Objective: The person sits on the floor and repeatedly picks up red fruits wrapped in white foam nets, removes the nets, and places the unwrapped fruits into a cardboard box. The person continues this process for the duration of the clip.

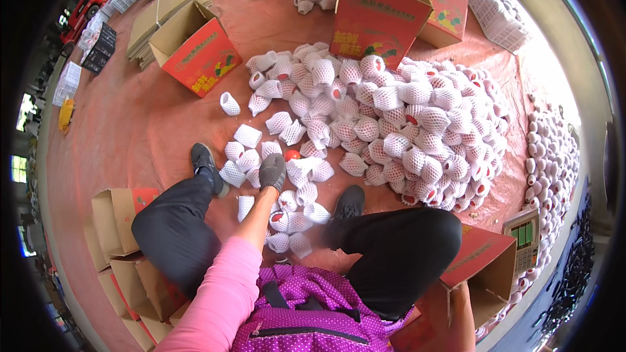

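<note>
My left hand (272, 171), in a grey glove, reaches down among white foam net sleeves between my feet. Its fingertips are over a foam-netted piece (271, 148); the glove hides whether it grips anything. Just right of the hand lies a bare red round fruit (292, 155), beside a loose white foam net (301, 168). More foam-netted fruits (288, 221) lie nearer to me. At the lower right, my right forearm (463, 318) meets the edge of an open red cardboard carton (481, 254); the fingers cannot be made out.
A large heap of foam-netted fruit (420, 132) spreads ahead right on a red ground sheet (122, 132). Open red cartons (381, 14) (200, 56) stand beyond. Stacked cartons (122, 264) are at my left. A digital scale display (524, 239) stands right; white crates (496, 14) lie farther off.
</note>
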